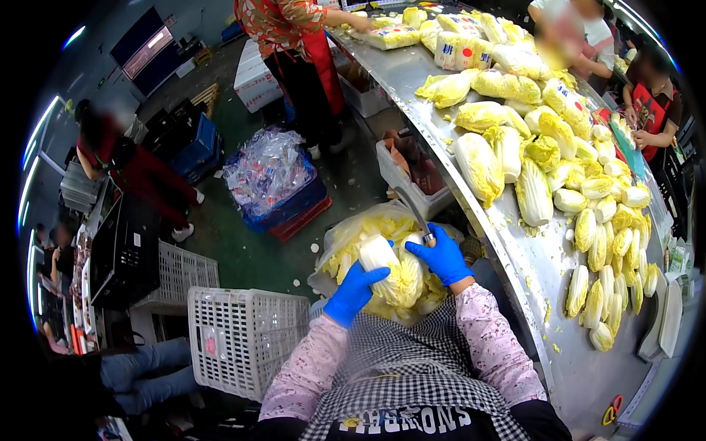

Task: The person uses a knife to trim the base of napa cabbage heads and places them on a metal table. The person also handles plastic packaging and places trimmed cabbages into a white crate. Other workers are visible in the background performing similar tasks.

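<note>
The long stainless steel table [548, 294] carries napa cabbages. Whole heads [485, 158] are heaped along its middle. Trimmed halves [610, 272] lie in rows toward the far edge. Wrapped cabbages [456, 48] occupy the far end. Leaf scraps [526, 228] dot the near edge.

Left hand [354, 292] and right hand [443, 257]: blue gloves. Sleeves [491, 345]: pink, small floral print. Apron [401, 360]: black-and-white check. Held cabbage [393, 272]: white stem, pale yellow leaves. Knife [412, 209]: grey metal blade. Cabbages [588, 220] on the surface [548, 272]: yellow-green over bare silver steel. Crate [246, 338]: white lattice. Second crate [294, 209]: blue above red. Co-worker's apron [323, 62]: red.
</note>
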The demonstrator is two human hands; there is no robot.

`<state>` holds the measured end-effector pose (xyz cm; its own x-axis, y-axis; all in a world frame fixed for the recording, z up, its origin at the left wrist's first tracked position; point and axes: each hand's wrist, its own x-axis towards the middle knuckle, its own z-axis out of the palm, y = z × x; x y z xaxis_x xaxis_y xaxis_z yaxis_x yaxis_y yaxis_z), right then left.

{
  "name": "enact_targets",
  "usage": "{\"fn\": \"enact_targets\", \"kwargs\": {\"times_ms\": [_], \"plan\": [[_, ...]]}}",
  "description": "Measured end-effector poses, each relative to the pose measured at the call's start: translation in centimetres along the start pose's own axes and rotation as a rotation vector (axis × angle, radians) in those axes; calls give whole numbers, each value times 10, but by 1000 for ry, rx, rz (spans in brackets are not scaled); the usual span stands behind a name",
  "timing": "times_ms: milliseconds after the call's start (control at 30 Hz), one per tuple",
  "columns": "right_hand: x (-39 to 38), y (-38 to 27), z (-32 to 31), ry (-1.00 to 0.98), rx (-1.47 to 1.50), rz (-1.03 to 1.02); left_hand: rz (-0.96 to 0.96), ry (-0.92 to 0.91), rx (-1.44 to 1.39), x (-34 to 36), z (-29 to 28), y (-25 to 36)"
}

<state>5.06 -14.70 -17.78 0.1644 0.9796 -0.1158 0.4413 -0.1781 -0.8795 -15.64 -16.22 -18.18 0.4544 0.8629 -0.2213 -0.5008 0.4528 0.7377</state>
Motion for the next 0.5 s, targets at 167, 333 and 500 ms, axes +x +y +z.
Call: {"fn": "enact_targets", "kwargs": {"times_ms": [167,333,500], "plan": [[-27,-27,3,-72,36,-124,125,221,616,7,1,-7],[-34,-22,30,-236,181,51,295,190,845,1,15,-20],[-36,-39,3,-328,510,98,61,31,480,-11,3,13]]}}
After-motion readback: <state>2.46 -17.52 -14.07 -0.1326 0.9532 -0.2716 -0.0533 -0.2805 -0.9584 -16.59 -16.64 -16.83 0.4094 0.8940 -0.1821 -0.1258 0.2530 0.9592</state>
